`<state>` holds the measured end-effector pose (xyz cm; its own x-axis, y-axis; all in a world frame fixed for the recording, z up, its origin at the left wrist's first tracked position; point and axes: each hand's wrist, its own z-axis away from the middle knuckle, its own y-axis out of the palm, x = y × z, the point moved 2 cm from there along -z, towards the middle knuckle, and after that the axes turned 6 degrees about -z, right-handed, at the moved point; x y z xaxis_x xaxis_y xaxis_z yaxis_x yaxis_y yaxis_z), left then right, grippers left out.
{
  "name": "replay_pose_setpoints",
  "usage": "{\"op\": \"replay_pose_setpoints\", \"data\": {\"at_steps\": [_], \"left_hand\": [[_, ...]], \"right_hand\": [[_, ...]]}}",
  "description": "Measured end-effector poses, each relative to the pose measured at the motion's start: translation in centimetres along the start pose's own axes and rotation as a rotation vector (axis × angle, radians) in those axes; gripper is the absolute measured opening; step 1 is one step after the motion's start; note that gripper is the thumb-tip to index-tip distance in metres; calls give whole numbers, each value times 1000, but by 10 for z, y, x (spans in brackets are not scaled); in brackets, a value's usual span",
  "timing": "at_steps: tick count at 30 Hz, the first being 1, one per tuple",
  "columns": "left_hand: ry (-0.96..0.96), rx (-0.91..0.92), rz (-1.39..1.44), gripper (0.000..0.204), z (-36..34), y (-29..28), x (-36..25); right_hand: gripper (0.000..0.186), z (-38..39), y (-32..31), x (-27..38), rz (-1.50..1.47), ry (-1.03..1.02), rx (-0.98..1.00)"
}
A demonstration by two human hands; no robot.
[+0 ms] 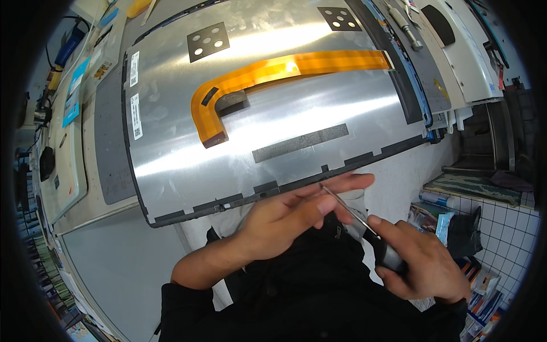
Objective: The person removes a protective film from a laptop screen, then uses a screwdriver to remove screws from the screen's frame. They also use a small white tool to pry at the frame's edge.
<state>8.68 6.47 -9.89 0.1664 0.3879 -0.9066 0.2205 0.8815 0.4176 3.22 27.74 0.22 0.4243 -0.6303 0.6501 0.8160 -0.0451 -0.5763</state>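
My right hand [424,259] is wrapped round the dark grey handle of a screwdriver [353,212], its index finger stretched along the thin metal shaft. The shaft slants up and left, and its tip ends beside the fingers of my left hand [285,222]. That hand has its fingers stretched out to the right, with the thumb next to the shaft; whether something tiny lies at the tip is too small to tell. Just beyond my left fingers runs the black near edge of a large silver display panel [319,108]. A wide orange ribbon cable [296,65] bends in an L across it.
The panel overhangs the near side of a grey work mat [117,154]. To the left lies a pale tray [68,165]. A cylindrical tool [404,25] and a white casing [461,54] are at the far right. Bags and papers [430,219] sit low on the right.
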Motion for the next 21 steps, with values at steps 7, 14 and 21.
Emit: {"op": "replay_pose_setpoints", "data": {"at_steps": [7,14,21], "left_hand": [[-68,55,68,50,8,-10,-9],[-31,96,134,55,-3,4,-8],[-46,27,54,52,-11,8,-7]], "right_hand": [[85,10,-4,-11,-75,-61,-86],[81,16,-7,-21,-80,-119,-195],[79,15,-3,-28,-204,-35,-160]]}}
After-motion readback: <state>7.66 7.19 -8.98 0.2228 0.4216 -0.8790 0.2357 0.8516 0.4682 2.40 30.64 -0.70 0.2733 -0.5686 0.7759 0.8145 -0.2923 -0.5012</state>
